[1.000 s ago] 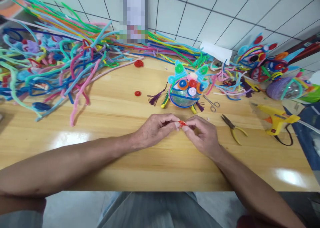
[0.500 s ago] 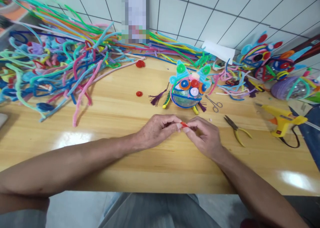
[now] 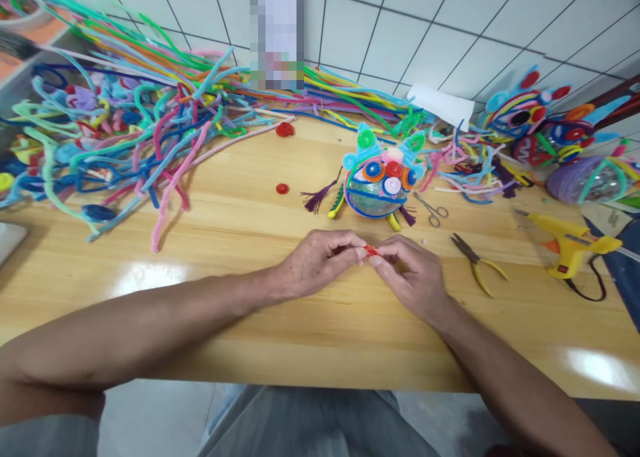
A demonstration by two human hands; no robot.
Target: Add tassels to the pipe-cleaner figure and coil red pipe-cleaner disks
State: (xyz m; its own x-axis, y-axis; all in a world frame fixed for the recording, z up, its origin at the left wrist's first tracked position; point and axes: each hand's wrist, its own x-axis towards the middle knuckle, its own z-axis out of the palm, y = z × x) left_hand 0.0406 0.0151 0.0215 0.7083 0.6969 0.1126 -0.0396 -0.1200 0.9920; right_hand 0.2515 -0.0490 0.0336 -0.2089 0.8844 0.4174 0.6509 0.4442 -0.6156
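Between the fingertips of both hands is a small red fuzzy piece [image 3: 371,251]. My left hand [image 3: 325,262] pinches its left side, and my right hand [image 3: 413,270] pinches its right side. Fingers hide much of the piece. Just beyond the hands stands a clear round figure [image 3: 377,183] with light blue ears, coiled eyes, a red coil and purple tassels. Two more red coils lie to its left, a larger one [image 3: 285,129] farther back and a smaller one [image 3: 283,189] nearer.
Small scissors [image 3: 434,210], pliers [image 3: 477,263] and a yellow glue gun [image 3: 570,243] lie to the right. Tangled fuzzy stems [image 3: 145,143] cover the left. More decorated figures [image 3: 525,113] stand at the back right, near a white paper [image 3: 443,105].
The view has shifted slightly, so the tabletop things appear a little farther right. Both hands keep their pinch on the red piece.
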